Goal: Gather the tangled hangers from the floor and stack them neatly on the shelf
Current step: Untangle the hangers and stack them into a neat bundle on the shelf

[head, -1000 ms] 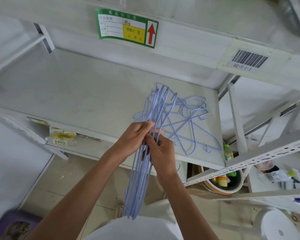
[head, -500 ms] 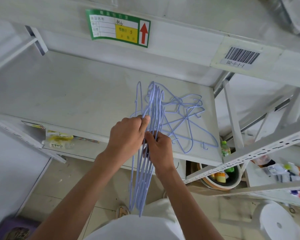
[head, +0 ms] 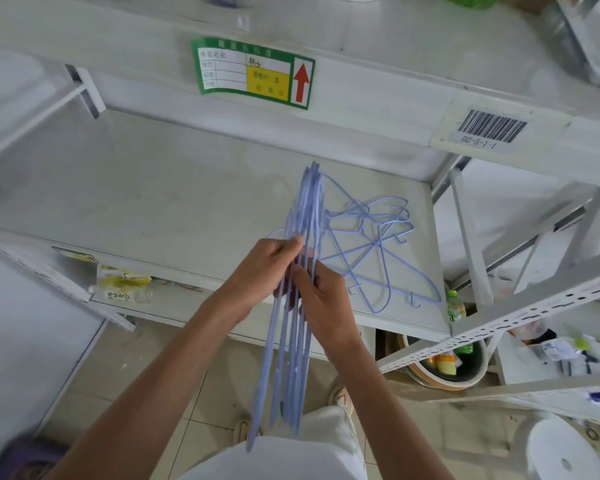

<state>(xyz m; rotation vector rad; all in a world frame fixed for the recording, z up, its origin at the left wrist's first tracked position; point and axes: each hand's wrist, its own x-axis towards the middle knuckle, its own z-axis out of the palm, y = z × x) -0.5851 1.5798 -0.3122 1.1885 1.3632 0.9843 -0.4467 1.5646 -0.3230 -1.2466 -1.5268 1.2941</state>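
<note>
Left hand (head: 262, 268): I pinch the bundle of hangers (head: 297, 306) near its middle
Right hand (head: 321, 297): clasps the same bundle — just below
Loose hangers (head: 378, 251): flat on the shelf (head: 153, 202) — right of my grip

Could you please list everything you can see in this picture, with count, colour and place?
held hangers: a bundle, count unclear, lilac, in both hands above the shelf edge
loose hangers: several, lilac, tangled on the shelf's right side
shelf: one, white, centre
label: one, green with yellow patch and red arrow, on the upper shelf edge
barcode sticker: one, black on white, upper right
bottle: one, green cap, below the shelf at right
stool: one, white, lower right
left hand: grips the bundle
right hand: grips the bundle
</note>
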